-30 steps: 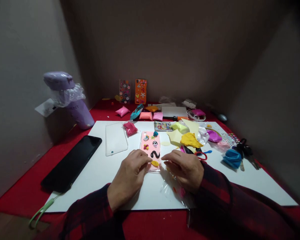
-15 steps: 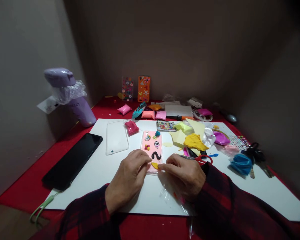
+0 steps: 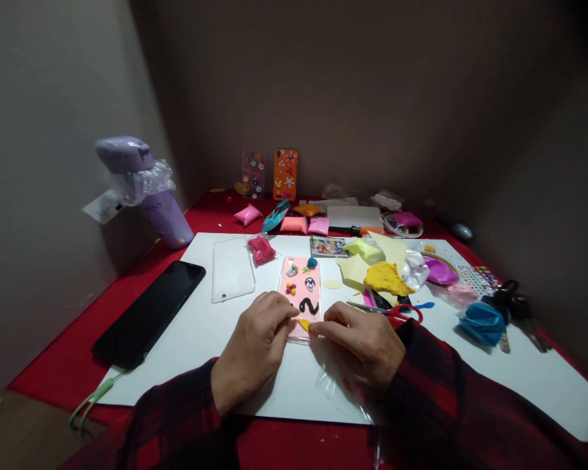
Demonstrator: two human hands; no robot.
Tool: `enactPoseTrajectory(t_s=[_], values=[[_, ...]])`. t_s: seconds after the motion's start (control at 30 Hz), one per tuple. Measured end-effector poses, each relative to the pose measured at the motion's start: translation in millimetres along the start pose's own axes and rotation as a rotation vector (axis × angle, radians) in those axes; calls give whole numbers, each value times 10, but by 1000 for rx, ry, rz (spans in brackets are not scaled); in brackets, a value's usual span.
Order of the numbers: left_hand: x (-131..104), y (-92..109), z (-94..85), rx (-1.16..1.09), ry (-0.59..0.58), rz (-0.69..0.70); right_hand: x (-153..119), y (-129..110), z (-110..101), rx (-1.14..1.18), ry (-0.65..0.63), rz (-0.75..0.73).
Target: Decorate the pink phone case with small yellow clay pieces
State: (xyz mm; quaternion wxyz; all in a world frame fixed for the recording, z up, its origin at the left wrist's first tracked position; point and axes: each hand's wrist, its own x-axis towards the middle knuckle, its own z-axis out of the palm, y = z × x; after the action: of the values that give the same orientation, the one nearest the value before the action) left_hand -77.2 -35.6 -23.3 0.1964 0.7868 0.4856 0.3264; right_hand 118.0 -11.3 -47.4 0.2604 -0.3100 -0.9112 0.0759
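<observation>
A pink phone case (image 3: 298, 267) lies on the white board, decorated with small clay shapes and a curvy black clay squiggle (image 3: 308, 306). Near its lower end is a small yellow clay piece (image 3: 304, 324), pointed like a leaf. My left hand (image 3: 259, 343) rests over the case's lower left side, fingers curled together around that edge, fingertips close to the yellow piece. From the other side my right hand (image 3: 365, 346) has thumb and forefinger closed at the piece's right end. Clear plastic wrap (image 3: 336, 378) lies beneath my right hand.
Left of the case are a clear case (image 3: 232, 269) and a black phone (image 3: 149, 313); a purple bottle (image 3: 149, 196) stands behind. Red-handled scissors (image 3: 396, 313), yellow clay (image 3: 388, 279) and a blue packet (image 3: 481, 323) lie to the right. Two decorated cases lean at the back wall.
The whole view has shifted slightly, so things appear a little further right. Both hands keep nearly the same pose at the yellow clay piece.
</observation>
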Motion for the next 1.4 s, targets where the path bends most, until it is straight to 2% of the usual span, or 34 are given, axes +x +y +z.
enactPoseTrajectory(t_s=[0.23,0.5,0.8,1.4], values=[[-7,9,-13,5,2,-7,-13,25,-46,70,-19,4],[-3,3,-8,-5,16,15,22,-48,8,-73,16,26],[0,10,-12,20,63,31,-53,78,-49,101,86,12],[5,16,-20,105,40,43,-65,87,-40,106,93,-37]])
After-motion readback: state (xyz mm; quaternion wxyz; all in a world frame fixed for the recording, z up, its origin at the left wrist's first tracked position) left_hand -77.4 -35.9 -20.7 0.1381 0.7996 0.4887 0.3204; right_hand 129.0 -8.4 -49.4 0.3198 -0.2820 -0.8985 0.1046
